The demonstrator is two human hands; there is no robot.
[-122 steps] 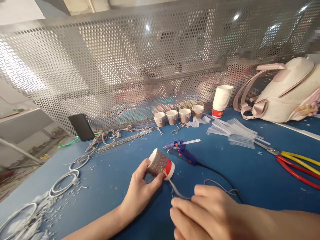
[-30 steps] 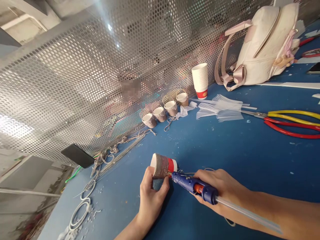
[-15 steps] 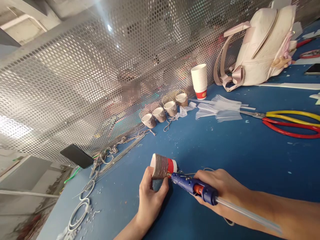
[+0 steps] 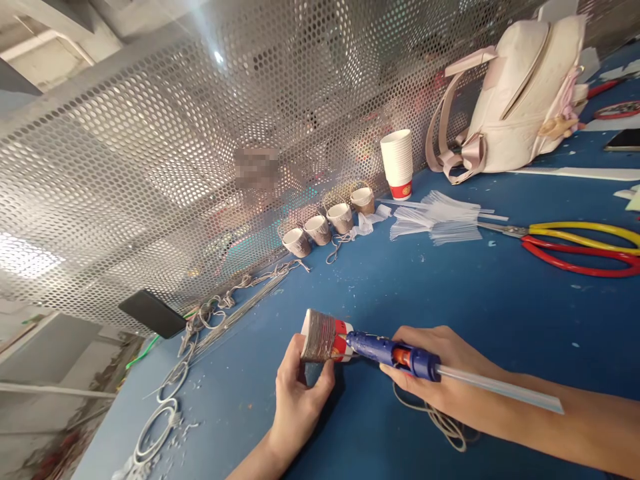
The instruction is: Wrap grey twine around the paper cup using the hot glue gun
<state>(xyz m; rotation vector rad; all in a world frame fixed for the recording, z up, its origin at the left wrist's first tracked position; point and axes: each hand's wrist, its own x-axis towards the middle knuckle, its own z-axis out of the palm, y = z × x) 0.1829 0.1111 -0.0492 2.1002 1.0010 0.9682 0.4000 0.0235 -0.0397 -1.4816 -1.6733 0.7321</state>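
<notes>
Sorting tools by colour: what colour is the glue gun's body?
Dark blue; the glue gun shows best in the head view.

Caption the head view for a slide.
Left hand holds a twine-wrapped cup; right hand aims a glue gun at it.

This is a small craft workshop. A blue bench (image 4: 500, 307) runs along a perforated metal screen (image 4: 200, 133) and carries hand tools and stock: a glue gun (image 4: 390, 352), long-handled cutters (image 4: 575, 248), wire rings (image 4: 155, 427), clear glue sticks (image 4: 440, 220), stacked paper cups (image 4: 399, 163) and a row of finished wrapped cups (image 4: 327, 223).
</notes>
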